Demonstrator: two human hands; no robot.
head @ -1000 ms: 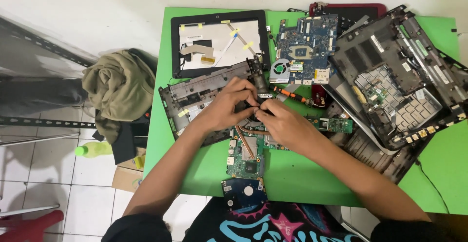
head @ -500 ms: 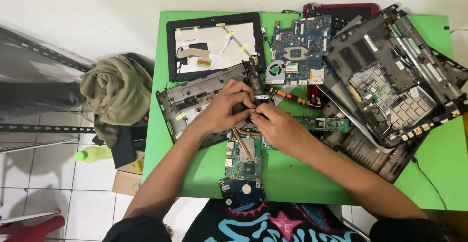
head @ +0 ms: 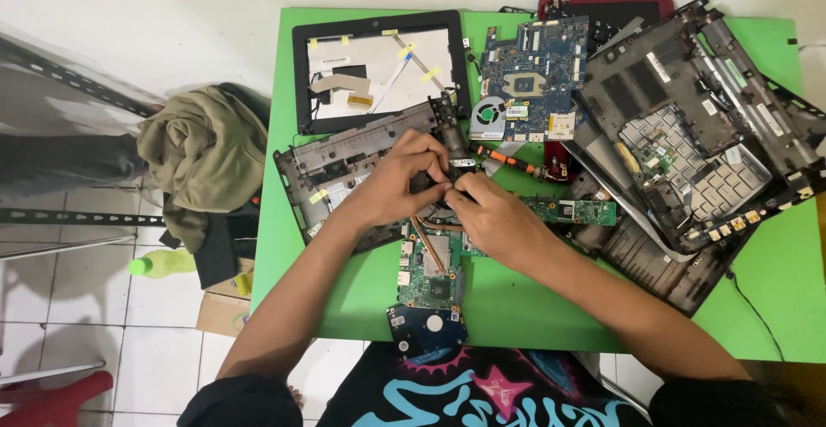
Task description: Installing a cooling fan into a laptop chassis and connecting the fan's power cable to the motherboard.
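Both of my hands meet over the middle of the green table. My left hand curls around a small dark part at the top of a green circuit board with copper heat pipes. My right hand pinches the same spot from the right, fingertips touching the left hand's. What exactly sits between the fingers is hidden. A grey laptop base frame lies under my left wrist. A hard drive rests at the table's near edge.
A black screen bezel lies at the back, a blue motherboard with fan beside it, an orange-handled screwdriver below that. Opened laptop shells crowd the right. An olive cloth bundle and green bottle sit left, off the table.
The view has shifted slightly; my hands stay together on the same spot above the green board, with only small finger movement.
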